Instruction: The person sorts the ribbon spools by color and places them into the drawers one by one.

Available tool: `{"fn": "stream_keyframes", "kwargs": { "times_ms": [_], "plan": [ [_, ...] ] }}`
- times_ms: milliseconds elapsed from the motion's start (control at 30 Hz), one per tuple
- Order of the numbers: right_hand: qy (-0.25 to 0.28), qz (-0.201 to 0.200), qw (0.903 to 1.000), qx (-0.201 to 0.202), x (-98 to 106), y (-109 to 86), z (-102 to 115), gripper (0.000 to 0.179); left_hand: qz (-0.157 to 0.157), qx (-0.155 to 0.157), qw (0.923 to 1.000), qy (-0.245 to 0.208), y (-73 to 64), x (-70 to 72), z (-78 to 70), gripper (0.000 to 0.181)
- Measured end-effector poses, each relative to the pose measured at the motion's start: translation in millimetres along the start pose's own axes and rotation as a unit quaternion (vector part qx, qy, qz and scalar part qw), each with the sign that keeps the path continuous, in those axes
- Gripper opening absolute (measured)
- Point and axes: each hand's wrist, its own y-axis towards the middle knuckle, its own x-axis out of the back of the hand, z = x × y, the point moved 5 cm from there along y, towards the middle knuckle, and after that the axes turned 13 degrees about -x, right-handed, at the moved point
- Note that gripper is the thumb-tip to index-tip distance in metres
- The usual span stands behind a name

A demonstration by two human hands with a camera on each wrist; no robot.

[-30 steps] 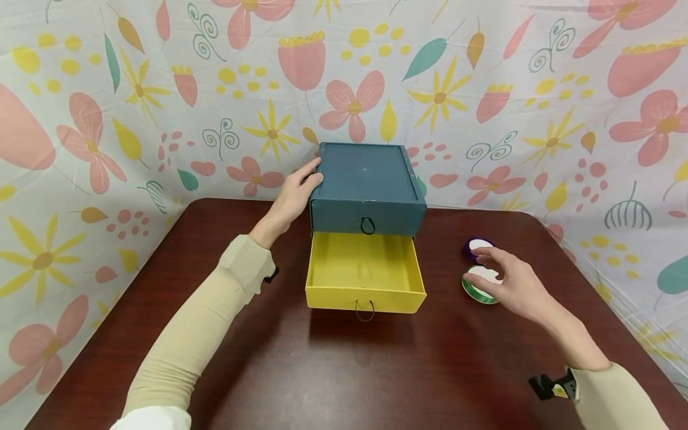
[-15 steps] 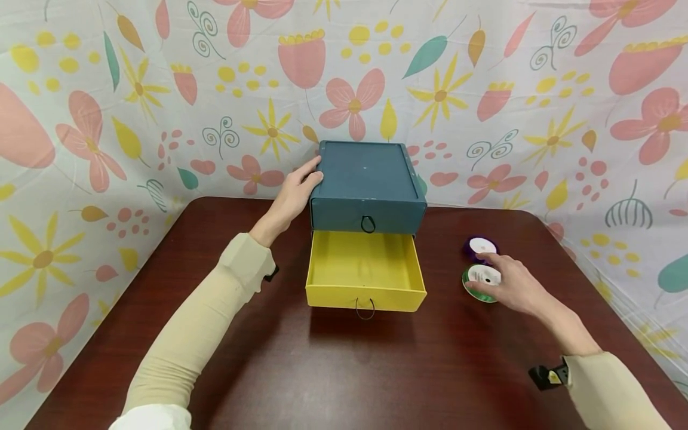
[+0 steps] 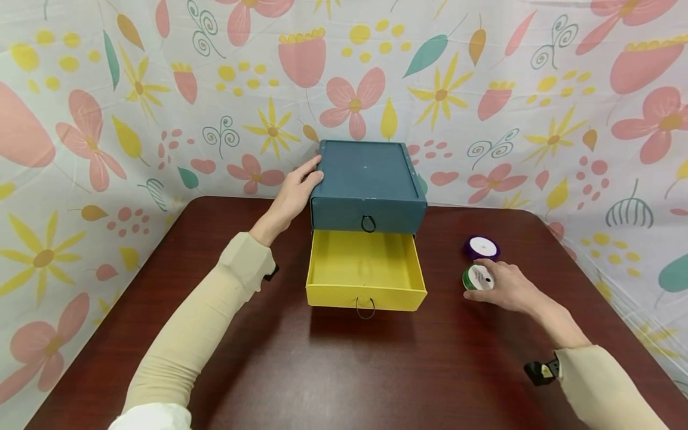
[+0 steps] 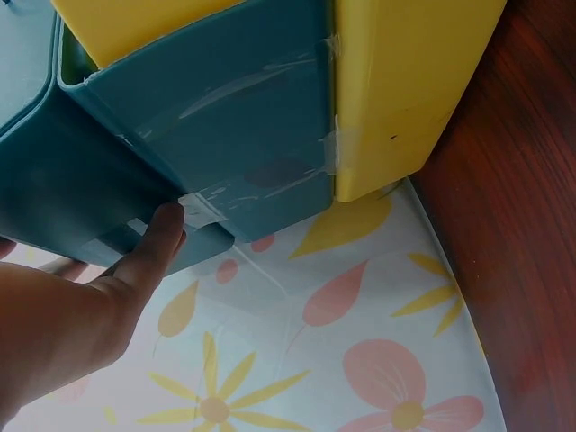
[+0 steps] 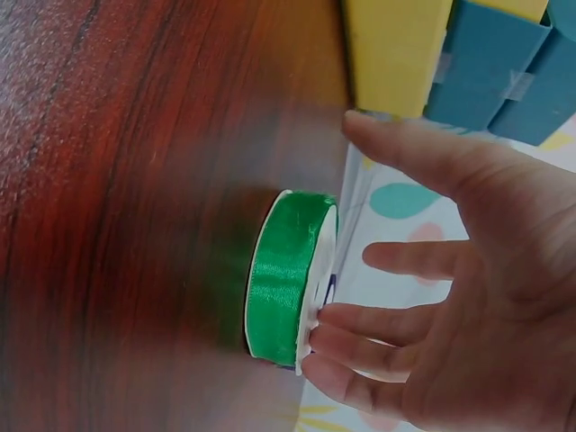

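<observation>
One green spool (image 3: 480,278) lies just left of the right hand (image 3: 510,288)

In the head view, the green spool is on the worktop (image 3: 344,370), white face up; being round, it offers no long side, and its axis stands upright. The opening between thumb and fingers of the right hand faces it. Just behind it is the purple spool (image 3: 482,246); if the two touch, I cannot tell. Well to the left is the yellow drawer (image 3: 365,300), pulled out under the blue box (image 3: 368,173). The left hand (image 3: 292,194) rests at the left edge of this box, so the right hand is much nearer to the spool.

In the left wrist view, the thumb lies along the blue side wall; the fingers are mostly hidden.

In the right wrist view, the fingers are spread apart, not closed around the green spool. The lower fingertips are at its white face; contact is not certain.
</observation>
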Motion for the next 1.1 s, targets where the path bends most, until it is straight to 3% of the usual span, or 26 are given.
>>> {"fn": "stream_keyframes", "kwargs": {
  "times_ms": [367, 700, 900, 1100],
  "plan": [
    [-0.019, -0.026, 0.9995, 0.005, 1.0, 1.3, -2.7, 0.076, 0.000, -0.003, 1.0000, -0.003, -0.3, 0.4, 0.2, 0.052],
    [-0.021, -0.007, 0.9989, -0.041, -0.7, 4.1, -11.9, 0.070, 0.000, -0.001, 1.0000, -0.001, -0.8, 0.6, 1.0, 0.053],
    [0.006, 0.022, 0.9989, -0.041, -4.7, 8.5, -15.7, 0.065, 0.000, 0.000, 1.0000, -0.002, -0.7, 0.6, 1.5, 0.052],
    [0.010, 0.017, 0.9992, -0.034, -8.0, 11.0, -15.8, 0.056, -0.001, -0.001, 1.0000, 0.000, -0.4, 0.9, 1.5, 0.052]
  ]
}}
